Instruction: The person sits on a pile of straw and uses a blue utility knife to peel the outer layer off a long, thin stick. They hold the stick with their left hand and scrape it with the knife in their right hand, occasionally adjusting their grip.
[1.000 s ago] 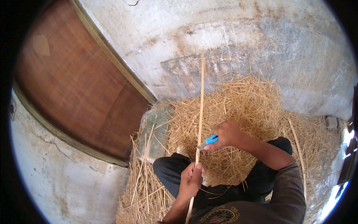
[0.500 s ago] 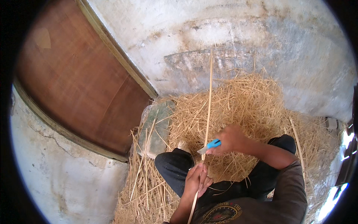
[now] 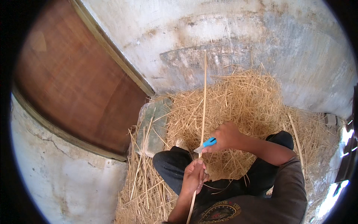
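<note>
A long, pale strip that looks like split bamboo [image 3: 204, 100] runs from below my lap up past the straw toward the wall. My left hand [image 3: 194, 174] is closed around its lower part, thumb on top. Just above, my right hand [image 3: 225, 136] grips a blue-handled utility knife [image 3: 209, 142]. The metal blade lies against the strip, a short way above my left thumb. Part of the knife's handle is hidden inside my right fist.
Loose straw-like shavings [image 3: 250, 97] are heaped in front of my crossed legs. A flat grey-green stone slab [image 3: 151, 127] lies at the left, beside longer strips [image 3: 149, 186]. A brown door panel [image 3: 82, 82] and a stained wall [image 3: 238, 30] stand beyond.
The whole view has shifted slightly, with strip and hands now a little further left. The blade stays on the strip near my left thumb, and both grips are unchanged.
</note>
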`<state>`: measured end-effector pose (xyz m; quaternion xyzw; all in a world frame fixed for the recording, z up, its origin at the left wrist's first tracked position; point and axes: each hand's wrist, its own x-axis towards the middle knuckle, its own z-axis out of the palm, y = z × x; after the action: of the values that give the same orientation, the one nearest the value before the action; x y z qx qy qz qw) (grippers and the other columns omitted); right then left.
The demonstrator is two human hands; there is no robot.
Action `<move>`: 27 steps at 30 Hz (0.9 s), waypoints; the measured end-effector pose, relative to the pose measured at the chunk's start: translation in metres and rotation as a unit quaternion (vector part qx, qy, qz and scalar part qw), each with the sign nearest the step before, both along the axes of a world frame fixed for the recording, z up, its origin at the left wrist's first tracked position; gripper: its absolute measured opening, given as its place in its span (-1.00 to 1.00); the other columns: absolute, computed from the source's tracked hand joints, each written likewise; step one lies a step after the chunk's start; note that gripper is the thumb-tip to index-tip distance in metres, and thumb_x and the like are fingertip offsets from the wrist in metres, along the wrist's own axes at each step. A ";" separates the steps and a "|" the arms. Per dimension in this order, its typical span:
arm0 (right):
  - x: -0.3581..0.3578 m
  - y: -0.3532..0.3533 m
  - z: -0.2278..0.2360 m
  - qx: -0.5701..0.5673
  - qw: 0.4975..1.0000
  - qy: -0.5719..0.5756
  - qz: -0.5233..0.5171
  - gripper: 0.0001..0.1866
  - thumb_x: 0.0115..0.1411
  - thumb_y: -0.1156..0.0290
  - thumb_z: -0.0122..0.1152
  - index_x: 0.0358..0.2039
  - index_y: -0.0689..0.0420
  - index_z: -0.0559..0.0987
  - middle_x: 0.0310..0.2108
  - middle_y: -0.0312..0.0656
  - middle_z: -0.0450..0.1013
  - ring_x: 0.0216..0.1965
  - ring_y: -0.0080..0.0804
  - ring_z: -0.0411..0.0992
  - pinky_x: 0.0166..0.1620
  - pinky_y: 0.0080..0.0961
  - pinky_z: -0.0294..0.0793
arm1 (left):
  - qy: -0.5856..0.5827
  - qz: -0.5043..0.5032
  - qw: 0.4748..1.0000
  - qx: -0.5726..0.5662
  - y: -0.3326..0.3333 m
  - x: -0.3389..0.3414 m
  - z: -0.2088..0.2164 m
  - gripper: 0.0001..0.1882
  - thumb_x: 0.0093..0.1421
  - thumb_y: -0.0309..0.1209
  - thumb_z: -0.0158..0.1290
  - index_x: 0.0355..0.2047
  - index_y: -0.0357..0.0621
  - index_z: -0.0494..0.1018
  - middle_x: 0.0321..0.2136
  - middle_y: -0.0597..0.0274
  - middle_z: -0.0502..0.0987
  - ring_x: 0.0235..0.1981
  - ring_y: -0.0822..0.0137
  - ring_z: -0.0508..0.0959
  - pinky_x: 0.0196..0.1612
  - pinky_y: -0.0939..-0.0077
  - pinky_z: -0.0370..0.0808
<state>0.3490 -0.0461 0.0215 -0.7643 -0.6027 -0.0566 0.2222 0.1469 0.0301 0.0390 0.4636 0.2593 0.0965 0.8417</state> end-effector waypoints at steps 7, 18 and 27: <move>0.040 0.020 -0.024 0.060 0.997 -0.015 -0.047 -0.22 -0.18 -0.53 0.05 -0.83 0.06 0.45 -0.90 -0.25 0.25 -0.82 -0.31 0.30 -0.71 -0.34 0.20 | 0.050 0.004 0.998 0.030 0.002 0.007 0.007 -0.70 0.38 -0.24 -0.20 -0.46 -0.14 0.28 -0.88 0.43 0.10 -0.90 0.55 0.01 -0.74 0.65 0.00; 0.050 0.020 -0.048 0.121 0.982 -0.122 -0.081 -0.18 -0.08 -0.57 -0.15 -0.80 0.03 0.47 -0.91 -0.35 0.20 -0.86 -0.46 0.17 -0.74 -0.47 0.12 | 0.076 -0.038 0.995 0.059 -0.007 -0.019 -0.005 -0.68 0.37 -0.19 -0.20 -0.45 -0.13 0.28 -0.88 0.40 0.10 -0.90 0.56 0.05 -0.81 0.66 0.02; 0.134 0.005 -0.019 0.052 0.974 -0.104 -0.194 -0.18 -0.06 -0.56 -0.15 -0.82 0.03 0.42 -0.90 -0.38 0.12 -0.85 -0.51 0.14 -0.75 -0.50 0.11 | 0.091 -0.093 0.987 0.093 -0.024 -0.038 -0.009 -0.68 0.37 -0.18 -0.19 -0.45 -0.12 0.27 -0.82 0.42 0.13 -0.85 0.57 0.09 -0.72 0.67 0.11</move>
<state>0.4833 -0.0414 0.0024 -0.8438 -0.4592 -0.2094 0.1827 0.1085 0.0063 0.0303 0.5685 0.2811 -0.0010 0.7732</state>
